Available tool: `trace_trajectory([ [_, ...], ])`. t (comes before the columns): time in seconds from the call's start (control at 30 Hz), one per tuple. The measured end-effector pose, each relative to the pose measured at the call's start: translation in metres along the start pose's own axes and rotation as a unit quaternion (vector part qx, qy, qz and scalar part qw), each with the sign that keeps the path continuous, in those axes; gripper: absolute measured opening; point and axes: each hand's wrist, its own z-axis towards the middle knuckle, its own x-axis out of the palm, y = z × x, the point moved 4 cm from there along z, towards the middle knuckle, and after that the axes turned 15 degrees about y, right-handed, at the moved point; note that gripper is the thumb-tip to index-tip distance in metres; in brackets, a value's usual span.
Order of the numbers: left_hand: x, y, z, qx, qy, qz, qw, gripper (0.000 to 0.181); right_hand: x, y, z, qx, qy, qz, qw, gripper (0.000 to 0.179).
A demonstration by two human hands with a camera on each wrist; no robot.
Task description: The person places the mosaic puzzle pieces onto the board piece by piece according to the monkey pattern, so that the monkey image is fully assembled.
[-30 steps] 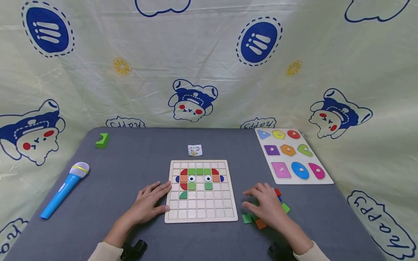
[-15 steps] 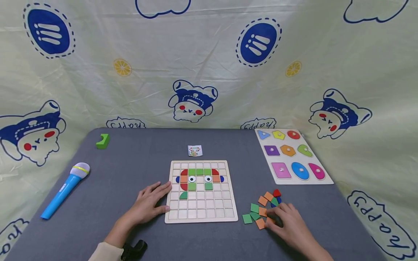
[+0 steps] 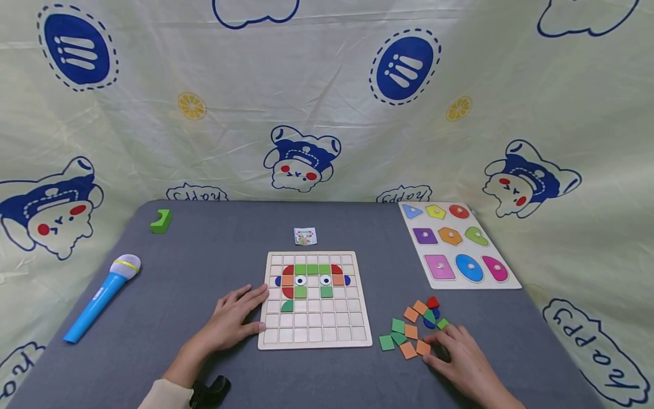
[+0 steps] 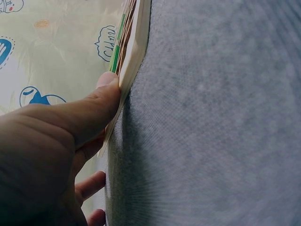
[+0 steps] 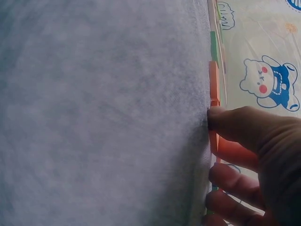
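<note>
A white gridded board (image 3: 327, 335) lies mid-table, with red, green, orange and blue pieces forming a face with two round eyes. My left hand (image 3: 230, 319) rests against the board's left edge; its fingers are extended, and in the left wrist view the thumb (image 4: 106, 89) touches the rim. Right of the board lies a loose group of tiles: green squares (image 3: 386, 343), orange squares, blue pieces and a red one (image 3: 432, 302). My right hand (image 3: 465, 360) pinches an orange square tile (image 3: 422, 347) at the near right of this group, between thumb and forefinger.
A small picture card (image 3: 305, 236) lies behind the board. A white shape-puzzle board (image 3: 444, 261) with knobbed pieces is at the back right. A blue toy microphone (image 3: 99, 301) lies at the left, and a green notched block (image 3: 160, 221) at the back left.
My right hand has drawn back to the right from over the tile group, uncovering most tiles, and its fingertips have come to an orange square. The left hand has stayed at the board's edge.
</note>
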Motion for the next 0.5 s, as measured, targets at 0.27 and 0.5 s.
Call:
trace_trajectory([
  [0.27,-0.001,0.001,0.0,-0.003,0.004,-0.004,1.0,0.068,-0.001,0.001,0.001,0.004,0.0,-0.005,1.0,0.022],
  [0.5,-0.001,-0.001,-0.001,-0.003,0.004,-0.005,1.0,0.068,-0.009,0.015,0.0,-0.02,-0.027,-0.018,0.9993,0.023],
])
